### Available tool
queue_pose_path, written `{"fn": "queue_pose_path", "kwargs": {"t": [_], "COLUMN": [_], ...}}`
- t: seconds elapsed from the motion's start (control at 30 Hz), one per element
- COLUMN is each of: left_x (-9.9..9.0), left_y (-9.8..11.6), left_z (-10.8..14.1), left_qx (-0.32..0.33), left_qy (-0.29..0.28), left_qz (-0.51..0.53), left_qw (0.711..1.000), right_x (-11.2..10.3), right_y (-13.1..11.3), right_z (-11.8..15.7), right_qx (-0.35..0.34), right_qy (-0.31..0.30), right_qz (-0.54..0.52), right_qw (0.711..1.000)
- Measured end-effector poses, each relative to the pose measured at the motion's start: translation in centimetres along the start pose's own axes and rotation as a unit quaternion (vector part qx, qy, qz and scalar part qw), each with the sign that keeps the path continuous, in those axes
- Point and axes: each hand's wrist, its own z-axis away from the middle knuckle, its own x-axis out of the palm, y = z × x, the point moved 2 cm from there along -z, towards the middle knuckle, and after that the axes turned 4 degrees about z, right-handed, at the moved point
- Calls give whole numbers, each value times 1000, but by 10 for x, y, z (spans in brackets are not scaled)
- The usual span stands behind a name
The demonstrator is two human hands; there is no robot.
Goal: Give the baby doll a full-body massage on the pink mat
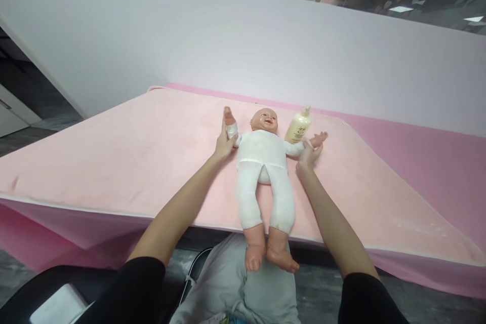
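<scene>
A baby doll (262,149) with a white cloth body lies on its back on the pink sheet, head away from me. Its bare feet hang past the table's front edge over my lap. My left hand (225,143) is closed around the doll's arm on the left, near the wrist, and that arm points up. On the other side my right hand (309,156) grips the doll's other forearm, which stretches out to the right. Just behind that arm is a pale yellow pump bottle (298,127), tilted a little, its base partly hidden.
The pink sheet (114,162) covers the table, with a darker pink cloth (429,162) under it. A white partition (243,45) rises behind. At lower left, a white object (58,306) rests on a black chair (91,283).
</scene>
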Motion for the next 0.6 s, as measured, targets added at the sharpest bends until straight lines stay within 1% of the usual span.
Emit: {"fn": "queue_pose_path", "kwargs": {"t": [0.03, 0.07, 0.1, 0.17, 0.2, 0.23, 0.27, 0.3, 0.37, 0.4, 0.47, 0.53, 0.6], "left_x": [2, 5, 8, 14, 16, 18, 19, 20, 19, 18, 15, 11, 7], "left_y": [4, 7, 10, 16, 18, 20, 22, 23, 23, 22, 17, 11, 3], "left_z": [2, 4, 6, 9, 10, 11, 12, 12, 13, 12, 11, 8, 4], "left_qx": [35, 66, 90, 110, 115, 120, 123, 123, 115, 106, 87, 83, 78], "left_qy": [-38, -76, -106, -139, -147, -151, -154, -153, -144, -137, -119, -97, -68], "left_qz": [-72, -150, -225, -341, -377, -399, -409, -412, -402, -390, -349, -276, -181], "left_qw": [996, 984, 964, 923, 907, 897, 891, 890, 897, 904, 926, 953, 978], "right_x": [2, 5, 9, 14, 16, 17, 18, 18, 17, 16, 15, 13, 12], "right_y": [-5, -10, -14, -19, -20, -20, -20, -20, -19, -18, -19, -20, -19], "right_z": [6, 13, 19, 29, 32, 33, 33, 33, 30, 30, 28, 27, 23], "right_qx": [-50, -96, -139, -210, -235, -253, -264, -269, -264, -254, -217, -163, -107], "right_qy": [-39, -88, -144, -242, -275, -292, -300, -300, -297, -293, -275, -236, -176], "right_qz": [21, 49, 84, 166, 202, 230, 248, 254, 240, 220, 164, 106, 68], "right_qw": [998, 990, 976, 933, 910, 893, 883, 879, 886, 895, 922, 952, 976]}}
